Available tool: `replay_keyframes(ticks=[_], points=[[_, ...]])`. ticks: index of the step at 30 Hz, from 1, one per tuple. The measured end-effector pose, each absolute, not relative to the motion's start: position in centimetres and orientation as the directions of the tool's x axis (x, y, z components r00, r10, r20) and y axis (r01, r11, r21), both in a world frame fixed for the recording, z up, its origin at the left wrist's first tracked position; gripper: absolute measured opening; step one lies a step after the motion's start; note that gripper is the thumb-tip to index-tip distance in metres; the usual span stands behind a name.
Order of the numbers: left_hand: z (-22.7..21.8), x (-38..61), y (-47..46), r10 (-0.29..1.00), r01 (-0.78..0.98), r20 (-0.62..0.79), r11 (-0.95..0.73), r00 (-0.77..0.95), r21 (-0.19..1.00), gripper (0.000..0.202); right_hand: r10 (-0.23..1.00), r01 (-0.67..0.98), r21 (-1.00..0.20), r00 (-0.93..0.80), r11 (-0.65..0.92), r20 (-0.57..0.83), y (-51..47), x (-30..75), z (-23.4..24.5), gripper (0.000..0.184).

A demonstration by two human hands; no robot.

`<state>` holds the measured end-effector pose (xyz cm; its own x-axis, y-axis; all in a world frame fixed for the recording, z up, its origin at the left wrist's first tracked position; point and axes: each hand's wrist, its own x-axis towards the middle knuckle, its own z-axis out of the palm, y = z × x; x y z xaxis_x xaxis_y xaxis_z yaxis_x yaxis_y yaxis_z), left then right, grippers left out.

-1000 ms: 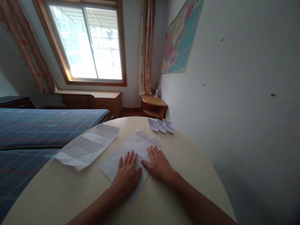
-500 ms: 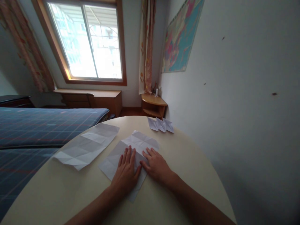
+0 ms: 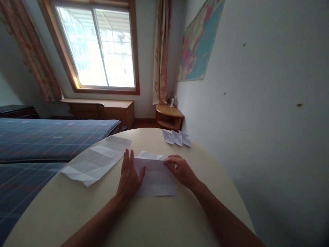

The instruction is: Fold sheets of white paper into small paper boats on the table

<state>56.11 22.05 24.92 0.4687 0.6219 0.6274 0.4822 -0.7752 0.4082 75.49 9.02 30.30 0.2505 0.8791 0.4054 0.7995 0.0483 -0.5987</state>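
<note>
A white sheet of paper point(image 3: 157, 178) lies on the round beige table point(image 3: 164, 219), creased and folded over along its far edge. My left hand point(image 3: 129, 176) lies flat on the sheet's left side, fingers stretched out and together. My right hand point(image 3: 181, 169) rests at the sheet's far right corner, fingers curled and pressing the folded edge. A second creased white sheet point(image 3: 96, 159) lies unfolded to the left, untouched.
Three small folded white paper pieces point(image 3: 177, 138) sit at the table's far edge by the wall. A bed with a blue plaid cover point(image 3: 46, 140) is left of the table. A window, wooden desk and corner shelf point(image 3: 168, 116) stand beyond.
The sheet under my hands has turned square to me and its far part is folded over. My left hand slid to its left edge; my right moved up to the far right corner.
</note>
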Motion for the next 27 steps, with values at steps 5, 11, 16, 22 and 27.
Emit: replay_keyframes(ticks=[5,11,16,22,27], points=[[25.1,56.0,23.0,0.766,0.322,0.507,-0.632,0.395,0.705,0.079,0.781,0.631,-0.773,0.451,0.063,0.432,8.8,77.1,30.7,0.033],[25.1,55.8,22.6,0.769,0.156,0.482,-0.585,0.42,0.796,0.065,0.761,0.332,-0.937,0.578,0.11,0.295,9.6,77.7,29.8,0.043],[25.1,56.0,22.2,0.784,0.069,0.513,-0.567,0.349,0.821,0.051,0.716,0.195,-0.967,0.651,0.163,0.252,10.2,77.7,28.7,0.044],[25.7,55.9,21.5,0.822,0.072,0.438,-0.494,0.364,0.867,0.033,0.686,0.131,-0.973,0.691,0.188,0.225,10.5,76.9,28.4,0.045],[26.0,55.9,21.5,0.855,0.08,0.447,-0.481,0.262,0.873,0.032,0.753,-0.038,-0.959,0.628,0.281,0.196,10.8,76.1,28.2,0.056]])
